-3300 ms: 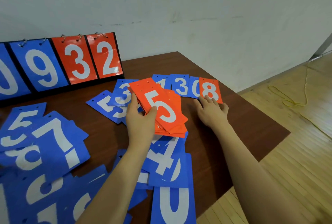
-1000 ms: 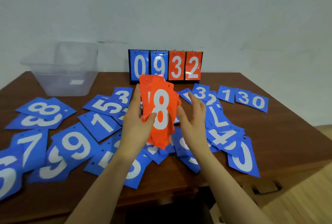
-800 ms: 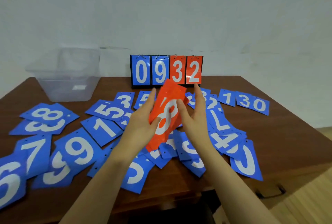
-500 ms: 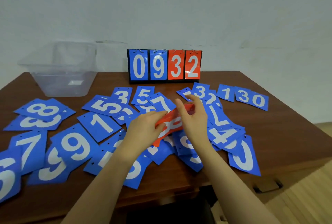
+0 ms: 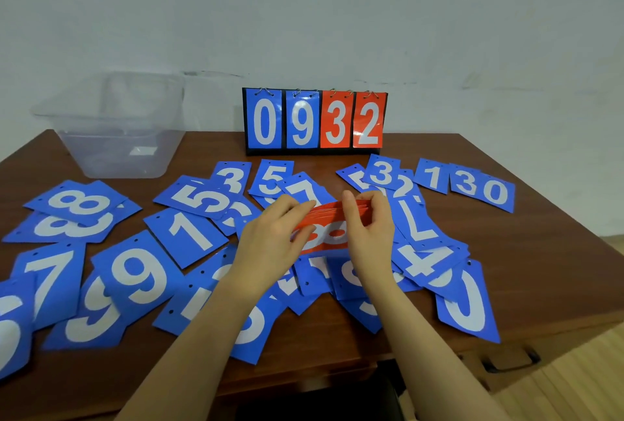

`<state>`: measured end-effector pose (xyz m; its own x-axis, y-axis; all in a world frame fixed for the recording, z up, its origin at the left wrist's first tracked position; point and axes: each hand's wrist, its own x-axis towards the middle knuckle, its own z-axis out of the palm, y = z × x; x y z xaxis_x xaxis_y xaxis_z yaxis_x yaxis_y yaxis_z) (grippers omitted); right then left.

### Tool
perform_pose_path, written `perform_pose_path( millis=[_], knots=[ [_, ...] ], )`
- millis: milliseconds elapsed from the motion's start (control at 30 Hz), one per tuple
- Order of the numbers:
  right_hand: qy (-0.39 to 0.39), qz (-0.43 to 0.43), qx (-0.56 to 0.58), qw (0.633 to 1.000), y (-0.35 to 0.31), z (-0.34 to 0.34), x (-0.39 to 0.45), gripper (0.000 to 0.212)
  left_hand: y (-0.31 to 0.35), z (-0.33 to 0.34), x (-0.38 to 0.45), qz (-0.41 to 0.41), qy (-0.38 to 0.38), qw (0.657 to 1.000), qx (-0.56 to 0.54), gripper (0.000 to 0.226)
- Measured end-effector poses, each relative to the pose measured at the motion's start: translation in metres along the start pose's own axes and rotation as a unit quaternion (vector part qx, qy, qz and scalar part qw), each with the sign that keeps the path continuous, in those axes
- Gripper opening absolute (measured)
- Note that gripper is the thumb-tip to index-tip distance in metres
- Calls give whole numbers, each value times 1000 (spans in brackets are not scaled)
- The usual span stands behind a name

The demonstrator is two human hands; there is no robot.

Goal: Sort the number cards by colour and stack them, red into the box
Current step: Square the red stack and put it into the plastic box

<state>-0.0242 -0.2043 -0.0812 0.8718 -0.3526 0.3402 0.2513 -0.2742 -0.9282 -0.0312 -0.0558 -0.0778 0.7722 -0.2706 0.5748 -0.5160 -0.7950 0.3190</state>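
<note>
A stack of red number cards (image 5: pixel 332 233) with an 8 on top lies sideways between both hands, low over the table's middle. My left hand (image 5: pixel 270 238) grips its left end, and my right hand (image 5: pixel 369 231) grips its right end with fingers over the top edge. Several blue number cards (image 5: pixel 189 235) lie scattered across the brown table (image 5: pixel 540 252). A clear plastic box (image 5: pixel 118 130) stands at the back left, apart from my hands.
A flip scoreboard (image 5: pixel 315 122) showing 0 9 3 2 stands at the back centre against the wall. Blue cards 1, 3, 0 (image 5: pixel 469 184) lie in a row at the right. The table's front edge and a drawer handle (image 5: pixel 510 361) are at the lower right.
The red stack went from upright in my left hand to lying sideways, held at both ends and lowered toward the table. Earlier my right hand picked up the red 8.
</note>
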Motion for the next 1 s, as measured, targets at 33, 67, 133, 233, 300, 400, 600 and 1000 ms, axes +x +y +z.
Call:
perform_pose_path(
  millis=[33,67,133,233,300,400,600,1000],
  knots=[
    [9,-4,-27,1000,3,0,3,16,0,1,1,-8,-9,1000,17,44],
    [11,4,-49,999,7,1,5,19,0,3,1,-28,-22,999,33,46],
    [12,39,-52,998,16,2,7,18,-2,7,0,-65,-45,995,55,49],
    [8,53,-18,998,22,1,3,4,2,11,-2,-79,-33,995,60,51],
    [-10,36,-26,999,22,0,-1,12,3,15,-3,-97,-37,994,24,53],
    [-32,29,-39,998,20,-2,-6,18,3,20,-6,-114,-37,992,-30,55],
    [-30,5,-16,999,23,-4,-12,12,7,26,-12,-118,54,984,-119,41],
    [-105,3,-22,994,35,-10,-10,14,-6,42,-11,-53,91,993,-60,41]
  ],
)
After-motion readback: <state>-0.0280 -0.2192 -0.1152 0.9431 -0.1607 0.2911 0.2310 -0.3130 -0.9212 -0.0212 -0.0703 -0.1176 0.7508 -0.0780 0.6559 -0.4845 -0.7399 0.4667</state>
